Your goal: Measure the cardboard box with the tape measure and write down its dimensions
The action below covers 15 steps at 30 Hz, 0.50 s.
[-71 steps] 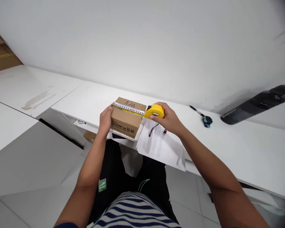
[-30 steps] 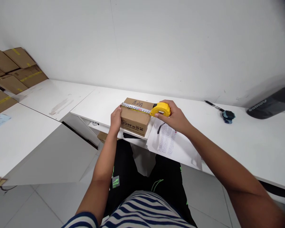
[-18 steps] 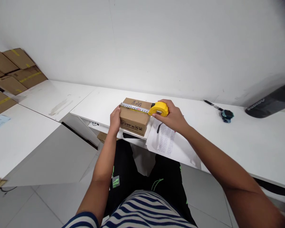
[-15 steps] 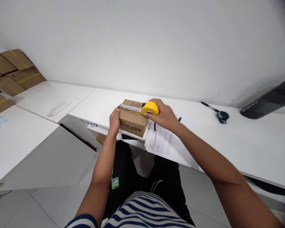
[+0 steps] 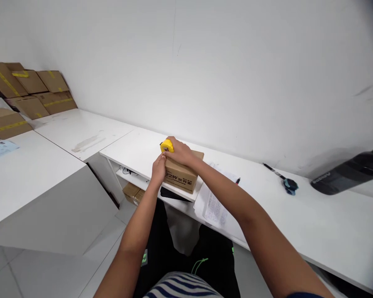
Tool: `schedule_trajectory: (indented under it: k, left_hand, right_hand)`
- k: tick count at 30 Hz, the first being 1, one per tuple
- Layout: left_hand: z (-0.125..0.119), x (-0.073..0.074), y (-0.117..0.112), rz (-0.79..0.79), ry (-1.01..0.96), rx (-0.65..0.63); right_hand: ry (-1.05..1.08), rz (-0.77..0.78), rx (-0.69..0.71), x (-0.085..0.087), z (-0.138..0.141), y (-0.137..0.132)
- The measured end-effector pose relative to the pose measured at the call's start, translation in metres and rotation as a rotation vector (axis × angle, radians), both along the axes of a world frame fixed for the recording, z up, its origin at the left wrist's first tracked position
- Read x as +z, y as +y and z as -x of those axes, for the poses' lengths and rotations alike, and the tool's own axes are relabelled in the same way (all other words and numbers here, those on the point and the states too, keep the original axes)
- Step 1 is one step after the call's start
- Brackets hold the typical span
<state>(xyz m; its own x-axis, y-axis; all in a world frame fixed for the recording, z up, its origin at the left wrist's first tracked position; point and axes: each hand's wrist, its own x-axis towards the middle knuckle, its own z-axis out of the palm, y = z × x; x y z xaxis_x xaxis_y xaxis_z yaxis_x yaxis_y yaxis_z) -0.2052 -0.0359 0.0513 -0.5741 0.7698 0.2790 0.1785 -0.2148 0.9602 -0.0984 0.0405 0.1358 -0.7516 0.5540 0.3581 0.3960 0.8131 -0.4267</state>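
A brown cardboard box (image 5: 180, 177) with dark printing on its front sits at the front edge of the white desk. My right hand (image 5: 180, 153) is closed around a yellow tape measure (image 5: 167, 145) over the box's left end, its wrist and forearm crossing above the box top. No drawn-out blade shows. At the box's left side, my left hand (image 5: 158, 169) is closed against the cardboard, its thumb touching the area just below the tape measure. Most of the box's upper face is hidden by my right hand and arm.
Written papers (image 5: 216, 207) lie right of the box, with a pen (image 5: 238, 181) on them. Farther right are a black pen (image 5: 272, 169), a small dark blue object (image 5: 290, 186) and a black bottle (image 5: 345, 174) on its side. Taped boxes (image 5: 31, 82) are stacked far left.
My right hand has moved left with the tape measure, from the box's right end to its left end. The blade stretched across the top has gone back in. The view has shifted slightly.
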Motion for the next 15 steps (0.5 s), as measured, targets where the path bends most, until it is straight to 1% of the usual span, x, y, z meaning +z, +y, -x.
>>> schedule_trajectory:
  k: [3, 5, 8, 10, 11, 12, 13, 14, 15]
  left_hand:
    - [-0.004, -0.003, 0.000, 0.019, 0.009, 0.046]
    - [-0.010, -0.004, 0.001, 0.044, 0.046, 0.131]
    - [-0.022, 0.000, -0.001, 0.070, 0.198, 0.303]
    - [-0.032, 0.005, -0.012, 0.031, 0.340, 0.396]
    - [-0.038, 0.007, -0.022, -0.006, 0.405, 0.405]
    - [-0.045, 0.009, -0.034, -0.052, 0.458, 0.363]
    - [-0.054, 0.009, -0.047, -0.091, 0.491, 0.245]
    - [-0.064, 0.007, -0.061, -0.104, 0.508, 0.043]
    - [-0.076, 0.004, -0.074, -0.092, 0.504, -0.214]
  right_hand:
    - [-0.014, -0.090, 0.046, 0.004, -0.011, -0.010]
    - [0.032, -0.159, 0.016, 0.004, -0.030, -0.018]
    - [0.249, -0.173, -0.123, -0.004, -0.077, -0.033]
    - [0.429, -0.115, -0.228, -0.019, -0.117, -0.049]
    - [0.501, -0.074, -0.271, -0.030, -0.136, -0.059]
    - [0.544, -0.024, -0.297, -0.042, -0.153, -0.071]
    - [0.573, 0.036, -0.307, -0.056, -0.167, -0.085]
    - [0.604, 0.096, -0.324, -0.072, -0.176, -0.100]
    - [0.638, 0.155, -0.345, -0.087, -0.182, -0.116]
